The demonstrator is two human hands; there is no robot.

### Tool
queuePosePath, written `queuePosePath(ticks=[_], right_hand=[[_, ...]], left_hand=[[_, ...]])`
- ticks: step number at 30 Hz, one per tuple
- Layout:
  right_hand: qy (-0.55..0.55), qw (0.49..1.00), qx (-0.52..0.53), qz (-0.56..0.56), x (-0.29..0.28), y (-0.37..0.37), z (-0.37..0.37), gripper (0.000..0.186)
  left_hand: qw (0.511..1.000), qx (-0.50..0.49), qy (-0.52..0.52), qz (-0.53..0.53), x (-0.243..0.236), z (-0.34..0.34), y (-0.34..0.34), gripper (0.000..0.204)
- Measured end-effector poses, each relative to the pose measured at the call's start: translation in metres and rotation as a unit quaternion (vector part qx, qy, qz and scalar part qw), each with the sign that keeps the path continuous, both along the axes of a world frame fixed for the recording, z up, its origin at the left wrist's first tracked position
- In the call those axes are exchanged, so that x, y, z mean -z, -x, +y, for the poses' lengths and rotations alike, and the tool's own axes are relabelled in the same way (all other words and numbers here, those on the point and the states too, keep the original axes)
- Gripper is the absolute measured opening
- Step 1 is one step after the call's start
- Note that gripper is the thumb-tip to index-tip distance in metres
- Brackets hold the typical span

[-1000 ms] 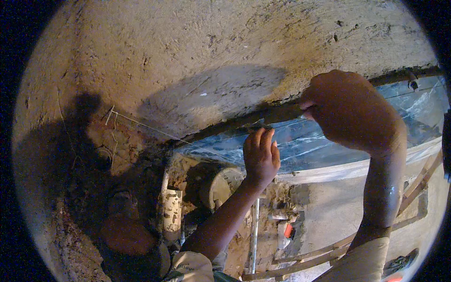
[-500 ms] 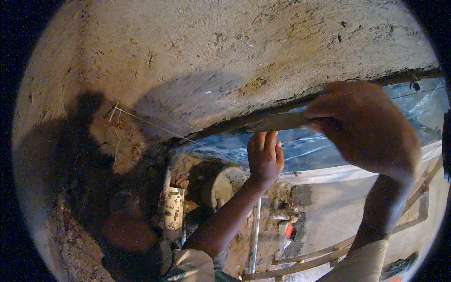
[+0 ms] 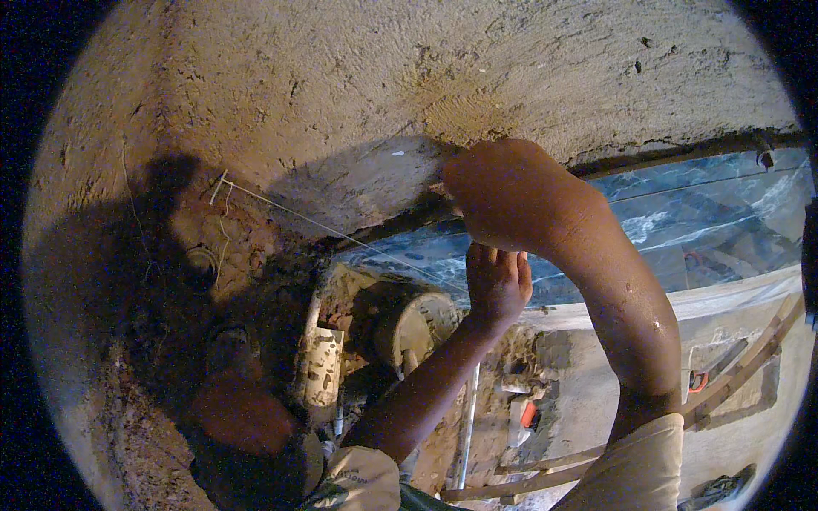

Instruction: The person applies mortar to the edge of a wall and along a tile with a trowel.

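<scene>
Rough plaster (image 3: pixel 545 77) borders a dark gap (image 3: pixel 665 153) along a strip of blue marble-patterned tiles (image 3: pixel 682 221). My right hand (image 3: pixel 503 192) is curled at that gap, over the tips of my left fingers; what it grips is hidden behind it. My left hand (image 3: pixel 498 289) lies against the tiles just beneath, fingers fairly straight and partly covered by my right hand. A taut string (image 3: pixel 315 221) runs from a small pale bracket (image 3: pixel 220 186) at left down across the tiles.
Below the tiles are a round concrete-coloured object (image 3: pixel 426 328), a mud-spotted pipe (image 3: pixel 324 366), a thin white pipe (image 3: pixel 466 426), wooden planks (image 3: pixel 741 362), a red-handled tool (image 3: pixel 699 379) and a small red-and-white object (image 3: pixel 524 417). A metal fitting (image 3: pixel 765 157) protrudes at right.
My right hand has swept left along the gap to just above my left hand; the flat dark strip it held is now hidden. My left hand has shifted slightly right.
</scene>
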State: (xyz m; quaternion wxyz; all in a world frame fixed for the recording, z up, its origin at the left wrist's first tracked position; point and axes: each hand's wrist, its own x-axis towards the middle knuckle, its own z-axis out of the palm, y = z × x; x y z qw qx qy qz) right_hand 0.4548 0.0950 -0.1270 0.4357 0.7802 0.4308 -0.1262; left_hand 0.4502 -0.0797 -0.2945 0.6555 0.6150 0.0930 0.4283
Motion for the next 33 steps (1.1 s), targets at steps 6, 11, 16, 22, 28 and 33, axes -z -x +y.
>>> queuePosePath(ticks=[6,11,16,22,28,33], right_hand=[[0.004,1.0,0.015,-0.024,-0.023,0.0,-0.004,0.015],[0.008,0.997,-0.016,-0.071,-0.053,0.003,-0.009,0.014],[0.011,0.995,-0.035,-0.089,-0.089,0.005,-0.016,0.011],[0.062,0.992,0.002,-0.111,-0.126,0.013,-0.018,0.014],[-0.065,0.984,-0.035,-0.16,-0.172,0.034,-0.044,0.016],[-0.259,0.945,0.038,-0.197,-0.172,0.083,-0.1,0.024]], left_hand=[[0.999,-0.031,0.012,0.028,-0.003,0.005,-0.001,0.038],[0.999,-0.034,0.02,0.011,-0.006,0.01,-0.001,0.043],[0.999,-0.045,0.014,-0.004,-0.002,0.009,-0.001,0.047],[0.999,-0.047,0.011,0.003,-0.004,0.008,0.001,0.048],[1.0,-0.026,0.013,-0.005,-0.006,0.005,0.002,0.048],[1.0,-0.019,0.015,0.005,-0.003,0.014,0.004,0.048]])
